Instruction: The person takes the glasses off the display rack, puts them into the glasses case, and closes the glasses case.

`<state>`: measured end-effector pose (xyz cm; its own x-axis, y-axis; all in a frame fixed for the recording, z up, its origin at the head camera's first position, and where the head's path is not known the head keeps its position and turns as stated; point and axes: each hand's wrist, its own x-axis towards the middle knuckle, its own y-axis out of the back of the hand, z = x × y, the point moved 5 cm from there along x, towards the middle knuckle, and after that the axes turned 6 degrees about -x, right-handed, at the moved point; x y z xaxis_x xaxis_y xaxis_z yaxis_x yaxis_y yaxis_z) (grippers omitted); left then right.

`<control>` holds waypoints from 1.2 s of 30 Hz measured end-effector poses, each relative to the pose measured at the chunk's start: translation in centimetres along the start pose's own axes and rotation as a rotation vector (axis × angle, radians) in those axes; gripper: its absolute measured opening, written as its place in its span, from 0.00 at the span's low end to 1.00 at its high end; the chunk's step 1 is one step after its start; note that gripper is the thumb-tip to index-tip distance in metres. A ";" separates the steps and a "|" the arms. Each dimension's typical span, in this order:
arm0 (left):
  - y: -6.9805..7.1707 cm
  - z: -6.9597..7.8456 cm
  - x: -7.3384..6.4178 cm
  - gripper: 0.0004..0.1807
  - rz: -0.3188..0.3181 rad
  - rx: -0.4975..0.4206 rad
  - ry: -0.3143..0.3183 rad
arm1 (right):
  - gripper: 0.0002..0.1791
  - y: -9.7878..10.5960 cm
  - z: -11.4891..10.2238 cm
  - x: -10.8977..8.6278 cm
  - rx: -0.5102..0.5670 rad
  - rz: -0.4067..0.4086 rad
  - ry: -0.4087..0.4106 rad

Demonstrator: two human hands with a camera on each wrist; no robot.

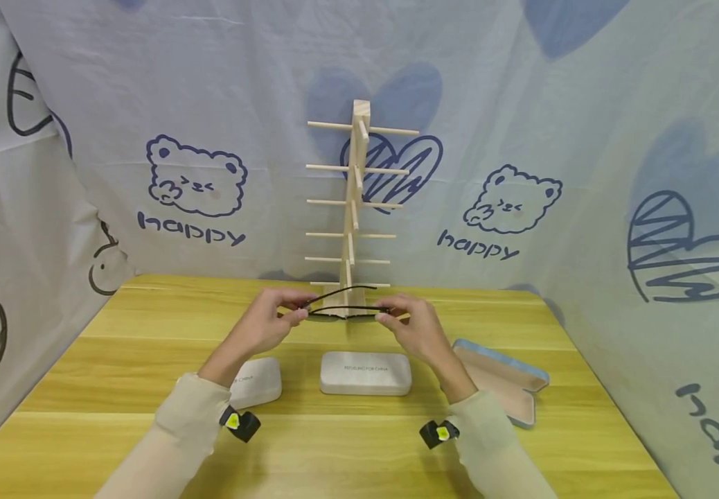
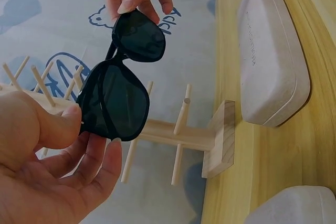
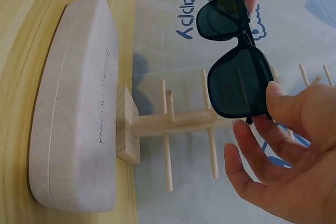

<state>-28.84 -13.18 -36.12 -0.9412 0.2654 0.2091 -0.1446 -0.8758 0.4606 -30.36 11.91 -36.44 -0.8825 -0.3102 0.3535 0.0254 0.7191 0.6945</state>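
Observation:
Black sunglasses point(image 2: 123, 98) with dark lenses are held up between both hands, in front of the lower part of a wooden peg rack point(image 1: 359, 173). My left hand point(image 1: 270, 320) pinches one outer corner of the frame between thumb and fingers. At the opposite corner, my right hand point(image 1: 414, 324) pinches the frame the same way. The temples are unfolded and point away toward the rack, as the head view shows. In the right wrist view the sunglasses point(image 3: 239, 80) overlap the rack's post point(image 3: 184, 123).
A closed white glasses case point(image 1: 366, 374) lies in front of the rack. Another white case point(image 1: 258, 383) sits partly behind the left forearm. To the right, an open blue case point(image 1: 503, 381) with a pale lining is partly covered by the right forearm. A printed cloth point(image 1: 291, 62) hangs behind the table.

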 end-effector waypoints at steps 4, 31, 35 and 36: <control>0.0 -0.1 -0.1 0.17 -0.003 0.008 0.005 | 0.13 -0.1 0.0 0.0 -0.021 0.016 -0.021; -0.9 -0.2 -0.3 0.16 -0.033 0.028 -0.007 | 0.13 -0.1 0.4 -0.8 -0.026 -0.012 -0.040; -1.1 0.0 -0.4 0.15 -0.031 0.004 -0.021 | 0.13 0.3 0.6 -1.0 -0.017 -0.014 -0.041; -1.1 0.0 -0.4 0.14 -0.026 0.000 -0.023 | 0.13 0.5 0.6 -1.1 -0.017 -0.014 -0.040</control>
<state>-28.32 -12.29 -36.70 -0.9299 0.2973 0.2166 -0.1690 -0.8682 0.4665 -29.68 12.94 -36.85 -0.9009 -0.2949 0.3186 0.0205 0.7042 0.7097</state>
